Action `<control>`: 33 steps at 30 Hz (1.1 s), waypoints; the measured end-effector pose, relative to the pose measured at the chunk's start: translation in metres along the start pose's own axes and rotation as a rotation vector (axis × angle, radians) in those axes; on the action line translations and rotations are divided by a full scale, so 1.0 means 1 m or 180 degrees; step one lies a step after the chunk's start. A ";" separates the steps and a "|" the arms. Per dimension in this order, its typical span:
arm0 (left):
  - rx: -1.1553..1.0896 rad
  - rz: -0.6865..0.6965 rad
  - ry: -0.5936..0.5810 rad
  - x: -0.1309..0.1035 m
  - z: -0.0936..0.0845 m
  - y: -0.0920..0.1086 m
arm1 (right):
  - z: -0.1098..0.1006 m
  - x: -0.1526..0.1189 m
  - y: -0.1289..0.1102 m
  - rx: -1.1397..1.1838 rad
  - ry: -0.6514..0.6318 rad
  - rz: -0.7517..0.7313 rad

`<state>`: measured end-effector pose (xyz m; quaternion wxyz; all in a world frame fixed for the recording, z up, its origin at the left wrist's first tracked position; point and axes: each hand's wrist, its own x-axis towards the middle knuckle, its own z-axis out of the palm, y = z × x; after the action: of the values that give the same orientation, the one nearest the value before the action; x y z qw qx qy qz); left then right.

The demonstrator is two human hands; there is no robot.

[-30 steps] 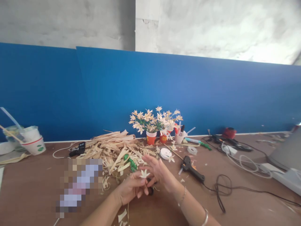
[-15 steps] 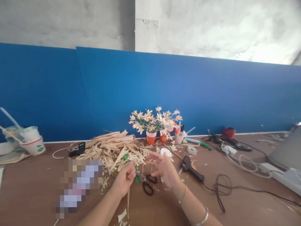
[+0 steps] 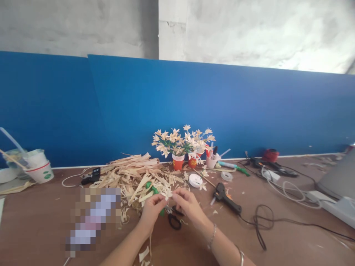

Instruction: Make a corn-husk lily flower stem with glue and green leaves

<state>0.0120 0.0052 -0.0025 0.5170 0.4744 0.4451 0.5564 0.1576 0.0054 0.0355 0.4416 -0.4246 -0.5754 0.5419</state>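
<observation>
Left hand (image 3: pixel 152 211): thumb and forefinger closed in a pinch on a pale star-shaped flower (image 3: pixel 167 193). Right hand (image 3: pixel 190 207): thumb and forefinger pinched at the flower's opposite side; bracelet (image 3: pixel 213 236) at the wrist.

Flower: one, pointed petals, held between the two hands above the middle of the worktop (image 3: pixel 249 229).

Scissors (image 3: pixel 174 222), black-handled: lying beneath the hands, partly hidden.

Green pieces (image 3: pixel 154 190): just beyond the left hand, beside the heap.

Husk strips (image 3: pixel 138 166), dry and pale: a loose heap reaching toward the worktop's back edge.

White roll (image 3: pixel 195 180): flat, beyond the right hand. Clear tape roll (image 3: pixel 226 176): right of it.

Red cups (image 3: pixel 178 162), two: upright near the back edge, with bunches of similar flowers above them. Pink cup (image 3: pixel 211 163): beside them, holding assorted tools.

Glue gun (image 3: pixel 227 200), black: on its side, right of the right hand, cord trailing toward the right edge.

Power strip (image 3: pixel 331 208), white: toward the right edge.

White cup (image 3: pixel 40 173), red-rimmed: near the back left corner.
</observation>
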 end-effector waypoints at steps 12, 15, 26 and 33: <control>0.1028 0.0264 -0.0185 -0.003 0.001 -0.003 | -0.005 0.001 -0.005 0.0813 -0.0036 -0.0025; 0.1246 0.0217 -0.0068 -0.002 0.000 -0.006 | -0.026 0.003 -0.017 0.1325 0.0111 -0.0127; 0.1794 0.0781 -0.0224 -0.008 0.003 -0.010 | -0.133 0.034 -0.044 -0.1885 0.1200 -0.0713; 0.1951 0.1210 -0.0296 -0.010 0.001 -0.007 | -0.114 0.059 -0.016 -0.3640 0.1245 -0.0214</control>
<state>0.0146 -0.0046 -0.0094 0.2578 0.7063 0.4711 0.4612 0.2527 0.0904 0.0565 0.2578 -0.6680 -0.6967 0.0443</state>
